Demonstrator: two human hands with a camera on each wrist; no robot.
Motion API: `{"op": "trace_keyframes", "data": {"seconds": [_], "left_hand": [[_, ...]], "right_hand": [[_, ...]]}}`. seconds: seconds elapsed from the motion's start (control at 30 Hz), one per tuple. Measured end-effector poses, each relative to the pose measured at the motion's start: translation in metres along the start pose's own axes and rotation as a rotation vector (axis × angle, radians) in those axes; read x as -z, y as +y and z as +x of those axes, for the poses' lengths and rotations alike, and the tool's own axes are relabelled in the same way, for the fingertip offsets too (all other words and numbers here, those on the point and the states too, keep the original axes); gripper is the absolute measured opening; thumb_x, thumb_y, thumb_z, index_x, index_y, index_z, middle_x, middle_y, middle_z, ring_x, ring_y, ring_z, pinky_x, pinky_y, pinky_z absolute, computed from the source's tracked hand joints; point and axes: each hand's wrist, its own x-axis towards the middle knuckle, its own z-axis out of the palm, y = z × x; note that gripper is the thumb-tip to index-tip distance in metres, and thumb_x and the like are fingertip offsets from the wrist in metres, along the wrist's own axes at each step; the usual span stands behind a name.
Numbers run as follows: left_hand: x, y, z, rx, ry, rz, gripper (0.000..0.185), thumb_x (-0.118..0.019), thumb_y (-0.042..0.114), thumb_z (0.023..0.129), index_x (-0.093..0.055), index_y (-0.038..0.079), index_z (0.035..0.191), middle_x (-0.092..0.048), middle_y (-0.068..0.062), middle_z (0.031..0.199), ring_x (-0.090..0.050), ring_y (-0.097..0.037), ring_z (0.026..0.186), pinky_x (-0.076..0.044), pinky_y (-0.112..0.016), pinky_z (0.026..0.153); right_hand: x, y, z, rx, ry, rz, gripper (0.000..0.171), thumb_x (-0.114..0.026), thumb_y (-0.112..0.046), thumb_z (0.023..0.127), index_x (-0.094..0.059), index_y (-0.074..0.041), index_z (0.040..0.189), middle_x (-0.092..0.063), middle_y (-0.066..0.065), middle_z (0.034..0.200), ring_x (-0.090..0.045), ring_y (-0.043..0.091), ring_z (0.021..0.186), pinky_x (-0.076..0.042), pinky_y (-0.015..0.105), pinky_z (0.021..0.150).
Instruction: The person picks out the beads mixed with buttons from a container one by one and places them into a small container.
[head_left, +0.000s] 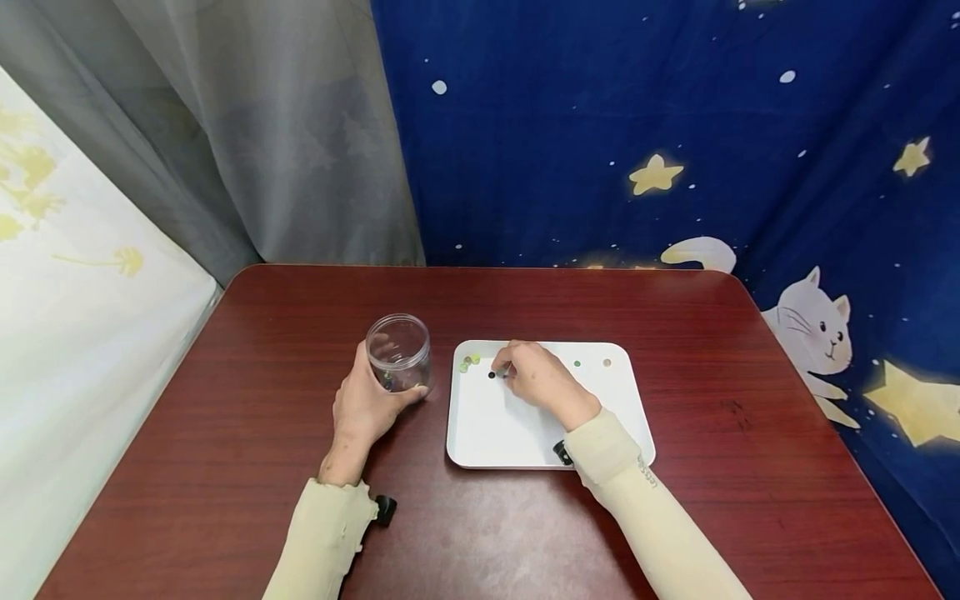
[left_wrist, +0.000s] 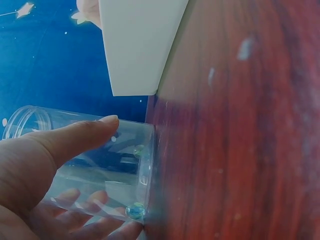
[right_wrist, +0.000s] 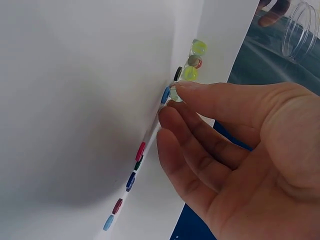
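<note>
- With our right hand (head_left: 543, 379) we pinch a clear marble (right_wrist: 174, 94) between thumb and fingertips, over the far side of the tray (head_left: 487, 433); the outer fingers curl loosely beside it, touching nothing that we can make out.
- Our left hand (head_left: 363, 408) is wrapped round the jar (head_left: 400, 354), thumb along one side and fingers along the other. The jar stands upright on the table, just left of the tray.
- For a good pinch, we would set the pads either side of the marble's widest part and squeeze gently; smooth glass will likely slip if caught off-centre.
- We should lift straight up before swinging sideways, since the discs (right_wrist: 140, 151) lie close under our fingers and a low knuckle could scatter them.
- A light, steady grip on the jar seems best, with our thumb below the open rim so that the mouth is unobstructed.
- The jar is clear, with no lid on, and holds at least two marbles at its base.
- The tray holds a row of discs: black, blue, pink, green and others. A small cluster of yellow-green and darker marbles sits in its far left corner.
</note>
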Motion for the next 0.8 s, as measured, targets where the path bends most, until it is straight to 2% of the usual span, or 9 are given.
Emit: {"op": "trace_keyframes", "data": {"seconds": [0.33, 0.8], "left_hand": [[-0.0010, -0.0020, 0.0008, 0.006, 0.004, 0.002, 0.103, -0.095, 0.038, 0.072, -0.036, 0.022, 0.156, -0.063, -0.014, 0.146, -0.064, -0.045, 0.126, -0.049, -0.063, 0.100], [-0.0018, -0.0018, 0.0015, -0.004, 0.008, -0.005, 0.101, -0.095, 0.038, 0.072, -0.039, 0.022, 0.154, -0.064, -0.012, 0.145, -0.064, -0.043, 0.126, -0.048, -0.062, 0.101]], "right_hand": [[-0.0025, -0.0002, 0.0013, -0.027, 0.005, -0.025, 0.028, -0.072, 0.006, 0.088, -0.080, -0.012, 0.108, -0.073, 0.002, 0.097, -0.068, 0.018, 0.093, -0.055, 0.035, 0.086], [-0.0062, 0.0031, 0.0022, -0.014, 0.020, -0.033, 0.025, -0.069, 0.006, 0.090, -0.079, -0.012, 0.105, -0.074, 0.002, 0.099, -0.069, 0.018, 0.094, -0.056, 0.035, 0.087]]}}
